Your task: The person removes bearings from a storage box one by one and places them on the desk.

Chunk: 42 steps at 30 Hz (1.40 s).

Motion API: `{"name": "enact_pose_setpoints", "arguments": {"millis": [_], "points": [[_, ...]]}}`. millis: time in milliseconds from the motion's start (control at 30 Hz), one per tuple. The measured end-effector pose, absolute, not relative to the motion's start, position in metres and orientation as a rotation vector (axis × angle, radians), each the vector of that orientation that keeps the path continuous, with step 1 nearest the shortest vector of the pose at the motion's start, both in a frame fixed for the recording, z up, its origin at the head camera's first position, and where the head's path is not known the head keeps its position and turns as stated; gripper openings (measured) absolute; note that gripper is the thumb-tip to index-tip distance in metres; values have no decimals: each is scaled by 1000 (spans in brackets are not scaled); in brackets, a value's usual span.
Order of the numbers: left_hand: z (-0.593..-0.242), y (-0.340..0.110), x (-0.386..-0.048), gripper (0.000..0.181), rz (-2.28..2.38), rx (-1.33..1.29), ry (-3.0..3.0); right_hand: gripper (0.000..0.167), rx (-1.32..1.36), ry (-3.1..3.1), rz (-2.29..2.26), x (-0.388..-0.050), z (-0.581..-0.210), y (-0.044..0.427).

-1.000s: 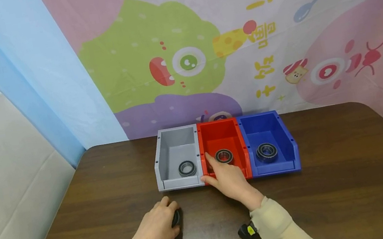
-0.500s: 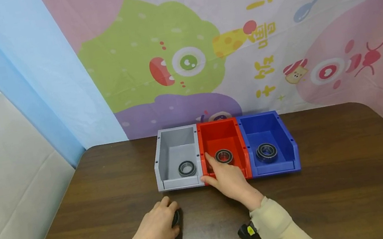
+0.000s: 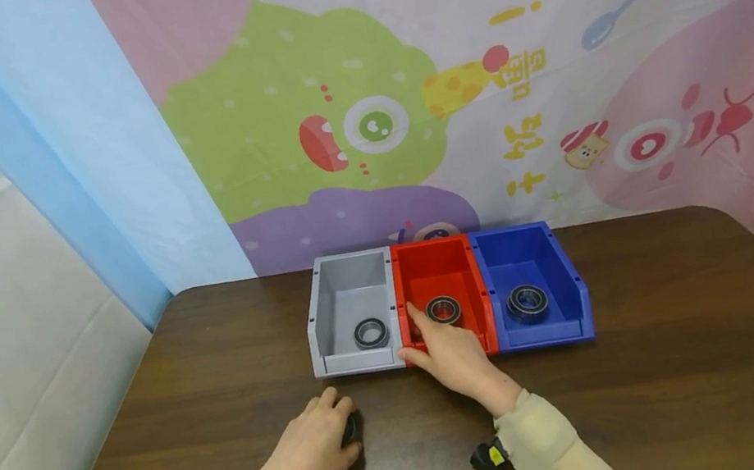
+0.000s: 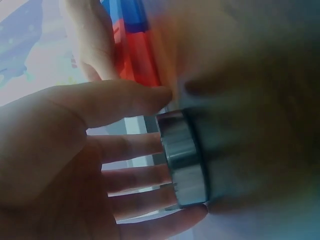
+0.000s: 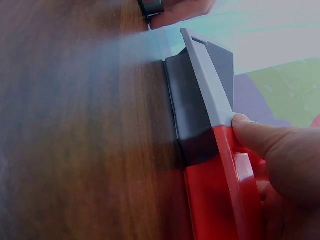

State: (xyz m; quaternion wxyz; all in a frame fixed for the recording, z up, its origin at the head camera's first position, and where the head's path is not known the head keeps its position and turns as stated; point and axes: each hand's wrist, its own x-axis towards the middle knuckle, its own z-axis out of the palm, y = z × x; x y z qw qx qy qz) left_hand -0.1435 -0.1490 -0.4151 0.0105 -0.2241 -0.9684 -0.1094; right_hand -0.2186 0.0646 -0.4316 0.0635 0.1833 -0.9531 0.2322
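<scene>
On the table, my left hand (image 3: pixel 311 446) holds a dark ring-shaped bearing (image 4: pixel 182 157), thumb on one side and fingers on the other. Only part of that bearing shows in the head view. My right hand (image 3: pixel 453 355) grips the front of the red bin (image 3: pixel 435 258), thumb on the rim at the seam with the grey bin (image 3: pixel 368 359). Its index finger lies inside by the left wall; the other fingers are mostly hidden. A bearing (image 3: pixel 442 299) sits in the red bin beside this hand. Another bearing (image 3: pixel 369 321) lies in the grey bin.
To the right, a blue bin (image 3: pixel 539 336) joins the red one and contains a dark bearing (image 3: pixel 525 289), perhaps stacked. A printed curtain (image 3: pixel 317 54) hangs behind the wooden table (image 3: pixel 681 350). A small black device (image 3: pixel 488 462) sits by the right cuff.
The head view has shifted very slightly, so everything sits a little lower in it. Both hands keep their places and their holds.
</scene>
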Motion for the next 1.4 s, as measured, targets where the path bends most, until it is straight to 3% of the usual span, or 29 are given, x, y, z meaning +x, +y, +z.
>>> {"name": "enact_pose_setpoints", "arguments": {"millis": [333,767,1400], "points": [[-396,-136,-164,24,-254,-632,-2893,71,551,-2870,695,-218,-432,66],[-392,-111,-202,17,-503,-467,-2806,71,551,-2888,666,-219,-433,64],[-397,-85,-248,34,-414,-381,-3034,71,555,-2899,668,-220,-432,65]]}}
